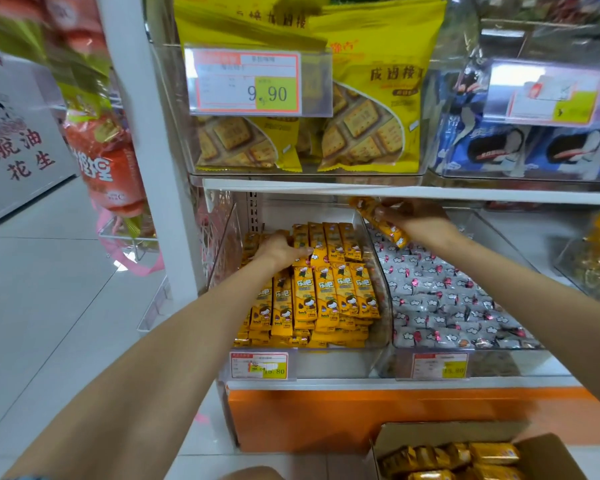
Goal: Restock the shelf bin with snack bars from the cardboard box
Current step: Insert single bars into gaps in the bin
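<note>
At far left, orange bags (108, 168) hang beside the white post (142, 81). Next comes the left hand (279, 249), palm down on the bars (326, 296) in the clear bin (386, 306). Its fingers bend over the rear row, but I cannot tell whether they grasp a bar or only press. Those bars lie flat in tidy rows, long axes running front to back, printed faces up. Right of them, above the bin's right wall, the right hand (418, 218) has its fingers clenched around one bar (383, 225). Its long axis slants from upper left, near the shelf (430, 195), down to lower right. The shelf edge sits close above that hand. Further right, white-wrapped sweets (447, 299) fill the next bin (492, 363). On the floor at lower right stands the open box (551, 452), with boxed bars (465, 457) heaped inside.
</note>
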The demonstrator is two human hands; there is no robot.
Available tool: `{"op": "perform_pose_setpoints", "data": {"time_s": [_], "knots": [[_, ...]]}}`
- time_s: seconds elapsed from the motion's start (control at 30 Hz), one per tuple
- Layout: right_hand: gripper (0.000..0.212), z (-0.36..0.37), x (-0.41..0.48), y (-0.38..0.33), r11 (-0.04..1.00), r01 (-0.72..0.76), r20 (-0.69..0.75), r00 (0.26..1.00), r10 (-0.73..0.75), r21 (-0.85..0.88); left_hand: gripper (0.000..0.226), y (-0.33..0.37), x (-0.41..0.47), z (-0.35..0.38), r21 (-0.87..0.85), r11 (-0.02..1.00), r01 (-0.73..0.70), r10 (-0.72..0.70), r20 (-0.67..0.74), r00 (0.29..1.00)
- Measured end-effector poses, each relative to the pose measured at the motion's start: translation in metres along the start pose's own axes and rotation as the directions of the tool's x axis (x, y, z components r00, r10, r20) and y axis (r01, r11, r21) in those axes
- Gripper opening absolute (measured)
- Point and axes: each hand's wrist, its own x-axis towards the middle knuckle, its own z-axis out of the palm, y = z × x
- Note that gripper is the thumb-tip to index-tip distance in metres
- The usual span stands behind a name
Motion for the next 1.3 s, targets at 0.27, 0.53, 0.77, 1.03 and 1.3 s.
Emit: {"op": "perform_pose_setpoints", "data": {"time_s": [0.27,0.53,0.77,1.03,1.3], "knots": [[0.028,-0.001,-0.002,0.005,0.993,-0.030,-0.022,0.999,0.033,0.117,0.062,-0.002,0.000,0.000,0.073,0.997,0.011,-0.010,-0.021,1.000],[0.025,-0.002,-0.008,0.003,0.996,-0.034,0.027,0.999,0.031,0.077,0.096,0.010,0.011,0.012,0.243,0.970,0.007,-0.006,-0.005,1.000],[0.022,-0.002,-0.011,0.006,0.999,-0.038,0.021,0.999,0.037,0.035,0.102,0.008,0.018,0.013,0.318,0.947,0.043,-0.050,0.012,0.999],[0.021,0.004,-0.015,0.007,0.995,-0.052,0.052,0.998,0.047,0.089,0.092,-0.005,0.025,0.006,0.230,0.973,0.031,-0.030,-0.007,1.000],[0.015,0.001,-0.019,0.008,0.988,-0.052,0.112,0.993,0.036,0.148,0.081,0.000,0.020,0.009,0.252,0.967,0.020,0.000,-0.078,0.997]]}}
